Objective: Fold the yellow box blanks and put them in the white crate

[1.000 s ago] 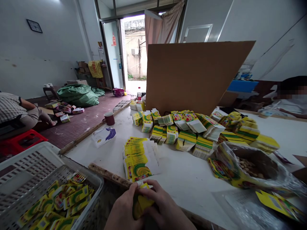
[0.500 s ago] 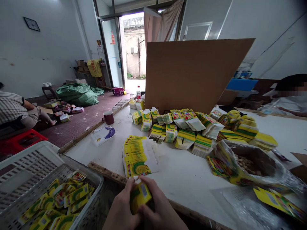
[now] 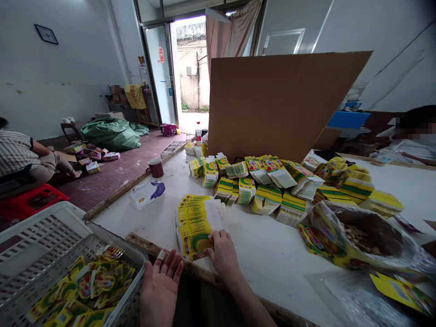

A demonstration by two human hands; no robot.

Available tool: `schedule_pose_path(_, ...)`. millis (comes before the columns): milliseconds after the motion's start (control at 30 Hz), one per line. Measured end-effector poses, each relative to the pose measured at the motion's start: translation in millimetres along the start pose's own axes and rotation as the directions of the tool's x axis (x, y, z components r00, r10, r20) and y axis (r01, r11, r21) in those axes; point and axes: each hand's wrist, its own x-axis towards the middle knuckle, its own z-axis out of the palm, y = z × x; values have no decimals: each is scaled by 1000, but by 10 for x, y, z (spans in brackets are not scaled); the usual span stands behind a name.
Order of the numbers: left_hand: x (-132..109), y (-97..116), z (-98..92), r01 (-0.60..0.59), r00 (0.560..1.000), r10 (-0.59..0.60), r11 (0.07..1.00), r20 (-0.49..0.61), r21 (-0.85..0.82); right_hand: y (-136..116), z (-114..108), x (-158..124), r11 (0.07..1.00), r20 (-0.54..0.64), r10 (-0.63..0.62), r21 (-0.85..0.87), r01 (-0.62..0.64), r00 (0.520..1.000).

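My left hand (image 3: 161,286) is palm up with its fingers spread, beside the basket's right rim, and holds nothing. Something white is wrapped round one of its fingertips. At the near end of a fanned stack of flat yellow cartons (image 3: 195,222), my right hand (image 3: 225,254) has thumb and fingers closed on the edge of a flat carton (image 3: 197,244). Filled-looking yellow and green boxes (image 3: 71,290) lie jumbled in the white plastic basket (image 3: 136,259) on the left.
Bundled cartons (image 3: 265,197) line the table before a big cardboard sheet (image 3: 272,104). An open bag of small tan pieces (image 3: 361,238) stands right. A mug (image 3: 156,168) and a white-and-purple packet (image 3: 148,194) are at left. One person sits at far left, another at far right.
The small yellow box that both hands held is out of them. My left hand has moved left to the basket and opened; my right hand has reached forward to the carton stack.
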Motion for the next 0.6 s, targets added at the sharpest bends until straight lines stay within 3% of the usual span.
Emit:
schedule_pose_path(200,-49,-91,44,94,995,-92,990,-26,104,37,6,-55,1000,-7,19,19,-19,1000)
schedule_pose_path(400,-70,-225,7,63,998,-64,980,-2,188,81,-95,-51,975,-43,15,222,-5,999)
schedule_pose_path(500,-91,-317,-33,2,998,-13,980,54,199,3,-247,-143,933,-38,9,359,5,999)
schedule_pose_path(600,-179,-360,-55,-14,984,-5,994,176,108,-180,-380,-365,858,75,-49,514,3,996)
